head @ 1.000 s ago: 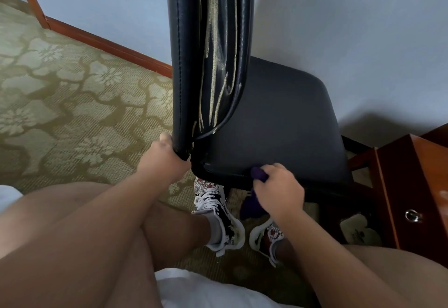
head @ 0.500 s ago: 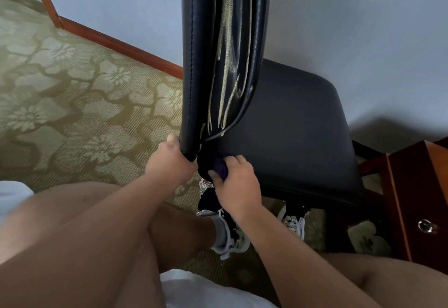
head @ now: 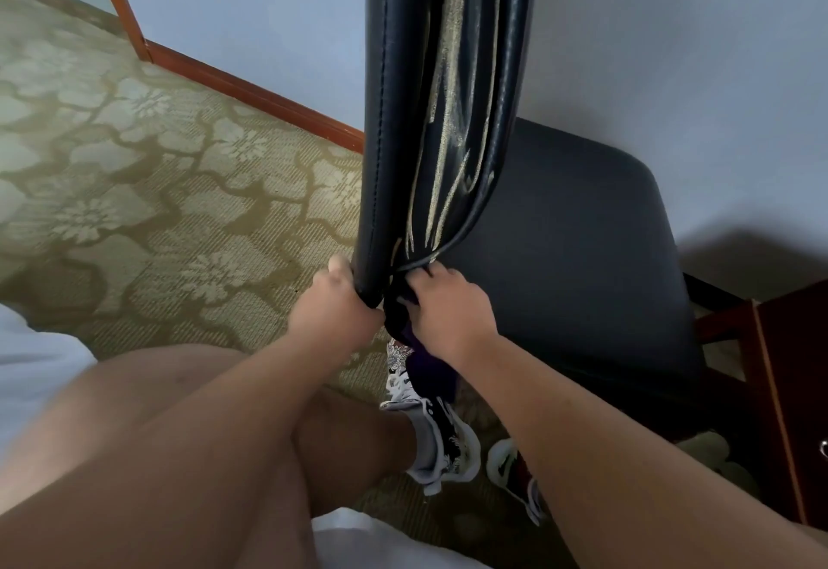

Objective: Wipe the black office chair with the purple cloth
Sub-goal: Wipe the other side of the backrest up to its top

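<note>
The black office chair [head: 569, 246] stands in front of me, its backrest rising up the middle of the view and its padded seat to the right. My left hand [head: 331, 304] grips the lower left edge of the backrest. My right hand [head: 448, 308] presses the purple cloth [head: 430, 367] into the corner where the backrest meets the seat. Most of the cloth is hidden under that hand; a dark fold hangs down below it.
A wooden cabinet [head: 793, 389] with a metal knob stands close on the right of the chair. A pale wall is behind, with a wooden skirting board [head: 251, 93]. Patterned green carpet [head: 134, 192] covers the floor on the left. My legs and patterned shoes [head: 439, 438] are under the chair's near edge.
My right hand has slid the cloth left along the seat's near edge into the corner at the foot of the backrest. My left hand has kept its grip on the backrest.
</note>
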The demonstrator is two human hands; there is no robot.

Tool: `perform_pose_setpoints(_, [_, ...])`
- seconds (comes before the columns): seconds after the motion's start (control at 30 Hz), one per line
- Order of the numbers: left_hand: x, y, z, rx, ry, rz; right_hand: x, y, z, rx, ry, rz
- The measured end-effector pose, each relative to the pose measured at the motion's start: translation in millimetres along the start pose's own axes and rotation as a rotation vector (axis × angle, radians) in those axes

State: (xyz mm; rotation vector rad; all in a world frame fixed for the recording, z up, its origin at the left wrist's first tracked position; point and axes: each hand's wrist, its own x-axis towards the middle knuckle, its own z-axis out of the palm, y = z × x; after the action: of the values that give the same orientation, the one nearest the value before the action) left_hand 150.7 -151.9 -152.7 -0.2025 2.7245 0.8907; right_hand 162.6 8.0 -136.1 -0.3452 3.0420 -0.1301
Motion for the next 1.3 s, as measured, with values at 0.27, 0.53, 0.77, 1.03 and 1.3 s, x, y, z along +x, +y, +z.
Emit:
perform_pose_setpoints(0.27, [2.4, 0.4, -1.2, -0.029, 0.005, -0.013, 14.2, -5.7, -4.5, 0.178, -0.011, 0.176])
perform_pose_setpoints(0.53, [3.0, 1.3, -2.6, -0.018, -0.002, -0.02, -20.1, 14.3, 14.2, 0.088, -0.12, -0.169])
perform_pose_setpoints(0.77, [2.6, -1.1, 1.1, -0.034, -0.001, -0.026, 3.6, -5.9, 14.9, 0.112, 0.044, 0.094])
perform_pose_setpoints(1.03, [12.7, -4.4, -0.1, 0.012, -0.03, -0.017, -8.1, -20.6, 23.3, 0.145, 0.161, 0.127])
perform_pose_setpoints(1.3, [14.9, -6.5, -0.9, 0.015, -0.037, -0.015, -69.4, 26.2, 30.6, 0.095, 0.209, 0.241])
